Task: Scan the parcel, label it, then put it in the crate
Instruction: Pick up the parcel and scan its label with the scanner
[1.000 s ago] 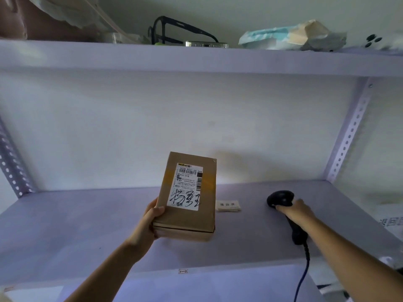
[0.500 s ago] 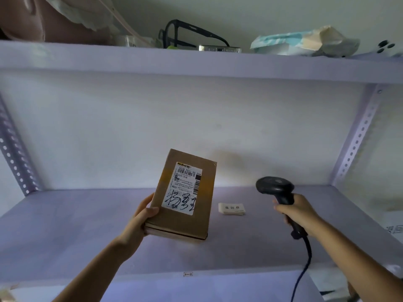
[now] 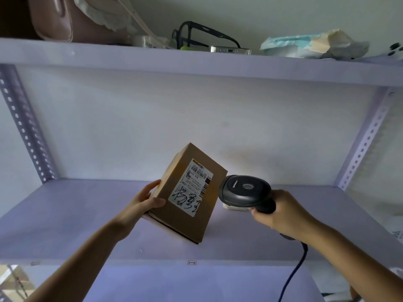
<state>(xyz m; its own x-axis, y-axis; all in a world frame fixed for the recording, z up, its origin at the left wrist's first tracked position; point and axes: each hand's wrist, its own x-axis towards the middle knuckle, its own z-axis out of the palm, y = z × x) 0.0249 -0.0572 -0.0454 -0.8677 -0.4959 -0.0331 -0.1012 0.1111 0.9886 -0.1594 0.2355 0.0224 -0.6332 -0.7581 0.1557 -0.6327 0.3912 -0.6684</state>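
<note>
Left of the parcel (image 3: 189, 194), a perforated upright (image 3: 26, 127) of the rack runs down to the lower shelf (image 3: 65, 214). Nearer the parcel, the left hand (image 3: 139, 204) grips its left edge, thumb pressed on the labelled face and the other fingers curled behind and out of sight. The parcel is held above the lower shelf, clear of it, and compared with half a second ago it is tipped further clockwise, its top corner leaning toward the right, with more of its left side face showing. Its white shipping label (image 3: 192, 186), with barcodes and black handwriting, faces the camera.

Just right of the parcel, the scanner (image 3: 245, 189) now sits with its head almost at the parcel's right edge; earlier it was well apart from it and lower. A small white tag (image 3: 234, 207) on the shelf, formerly in plain view between the two, is now mostly hidden behind the scanner head. Right of that, the right hand (image 3: 281, 211) is wrapped shut around the scanner's handle, fingers closed together, and a dark cable (image 3: 292, 273) drops below the wrist. Above the parcel, the upper shelf (image 3: 196, 64) carries black glasses (image 3: 202, 34).
</note>
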